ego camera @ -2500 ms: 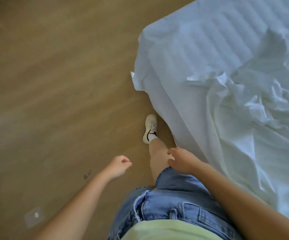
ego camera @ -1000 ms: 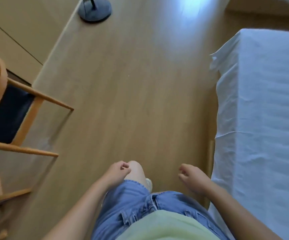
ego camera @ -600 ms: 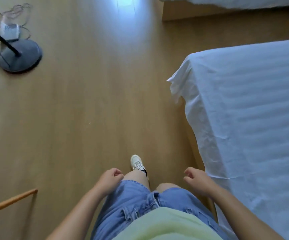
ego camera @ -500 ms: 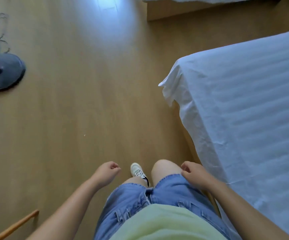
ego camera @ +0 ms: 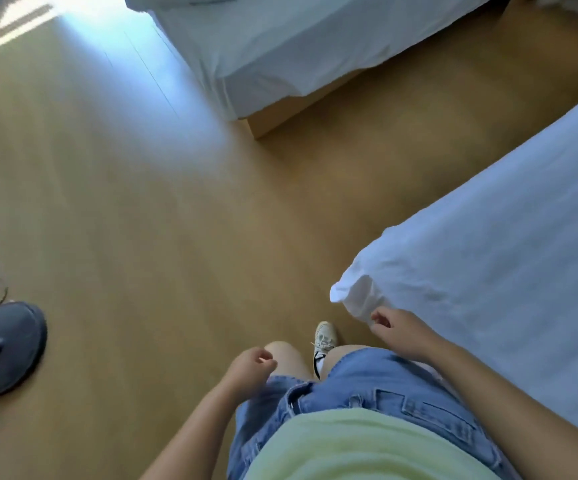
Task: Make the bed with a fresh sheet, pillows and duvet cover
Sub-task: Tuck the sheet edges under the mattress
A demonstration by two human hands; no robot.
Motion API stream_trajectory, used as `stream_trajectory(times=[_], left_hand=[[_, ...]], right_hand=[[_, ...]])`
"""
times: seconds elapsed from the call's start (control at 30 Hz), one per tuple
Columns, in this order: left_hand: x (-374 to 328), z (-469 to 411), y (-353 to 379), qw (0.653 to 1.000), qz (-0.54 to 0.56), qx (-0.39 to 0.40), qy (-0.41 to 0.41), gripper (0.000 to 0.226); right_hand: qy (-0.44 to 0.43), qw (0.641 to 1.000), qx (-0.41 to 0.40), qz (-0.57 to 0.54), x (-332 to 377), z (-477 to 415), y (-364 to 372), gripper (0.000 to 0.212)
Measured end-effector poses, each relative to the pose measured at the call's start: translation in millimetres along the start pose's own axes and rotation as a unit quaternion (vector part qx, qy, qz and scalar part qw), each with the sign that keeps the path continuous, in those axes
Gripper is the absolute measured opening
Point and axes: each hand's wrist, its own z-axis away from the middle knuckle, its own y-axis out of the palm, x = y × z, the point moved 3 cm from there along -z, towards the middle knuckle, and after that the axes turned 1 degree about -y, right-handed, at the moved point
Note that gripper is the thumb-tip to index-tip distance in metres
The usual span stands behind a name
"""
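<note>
The fingers (ego camera: 380,319) of the right hand (ego camera: 405,334) were loosely curled, holding nothing, just short of the loose sheet corner (ego camera: 354,293) directly ahead of them. The bed (ego camera: 495,251) stretched away to their right. The left hand (ego camera: 251,363), likewise curled and empty, lay farther off, so the right looked better placed to tuck it

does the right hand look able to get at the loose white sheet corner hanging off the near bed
Probably yes: the right hand hangs empty right beside the loose white sheet corner, fingers loosely curled, with nothing between them.
</note>
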Motion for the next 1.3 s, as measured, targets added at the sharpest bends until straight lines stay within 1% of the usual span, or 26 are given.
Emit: stream_trajectory(times=[0.03,0.1,0.23,0.33,0.4,0.47,0.53,0.6,0.67,0.7,0.77,0.87,0.97,1.03,1.1,1.23,1.3], left_hand=[[-17,-14,-19,0.999,-0.039,0.003,0.009,0.026],[-49,-42,-55,0.997,-0.076,-0.01,0.025,0.028],[-112,-113,-119,0.995,-0.088,-0.026,0.034,0.023],[-169,-180,-168,0.984,-0.164,-0.019,0.062,0.024],[-221,-224,-210,0.975,-0.205,-0.025,0.087,0.023],[-277,-263,-245,0.968,-0.232,-0.013,0.094,0.022],[-335,-298,-270,0.949,-0.294,0.012,0.114,0.024],[-393,-326,-278,0.907,-0.396,0.057,0.134,0.028],[-451,-350,-266,0.857,-0.48,0.11,0.152,0.03],[-480,-362,-256,0.839,-0.503,0.132,0.16,0.03],[-543,-380,-231,0.813,-0.535,0.149,0.175,0.031],[-647,-400,-183,0.791,-0.556,0.154,0.203,0.033],[-750,-401,-135,0.776,-0.568,0.162,0.22,0.033],[-816,-397,-109,0.749,-0.592,0.177,0.24,0.035],[-880,-391,-83,0.722,-0.608,0.188,0.271,0.036],[-993,-390,-38,0.711,-0.602,0.204,0.302,0.034],[-1050,-400,-8,0.697,-0.607,0.214,0.314,0.032]], right_hand=[[0.004,1.0,0.009,0.0,12,-13,-13,0.017],[0.017,1.0,0.017,-0.011,28,-40,-38,0.013],[0.062,0.997,0.024,-0.048,36,-106,-86,0.018],[0.105,0.991,-0.004,-0.086,35,-161,-126,0.022],[0.13,0.985,-0.022,-0.115,41,-192,-156,0.025],[0.153,0.974,-0.042,-0.158,50,-216,-187,0.025],[0.172,0.962,-0.064,-0.203,56,-237,-218,0.024],[0.194,0.948,-0.081,-0.238,58,-251,-248,0.022],[0.218,0.932,-0.102,-0.271,48,-263,-278,0.021],[0.229,0.923,-0.114,-0.287,39,-268,-291,0.021],[0.255,0.902,-0.138,-0.319,18,-279,-319,0.021],[0.276,0.874,-0.177,-0.358,-28,-297,-369,0.022],[0.295,0.857,-0.196,-0.375,-82,-304,-435,0.025],[0.308,0.844,-0.212,-0.386,-113,-301,-485,0.023],[0.312,0.833,-0.225,-0.397,-141,-297,-534,0.013],[0.327,0.812,-0.248,-0.415,-194,-295,-618,0.014],[0.338,0.793,-0.279,-0.422,-228,-301,-658,0.022]])
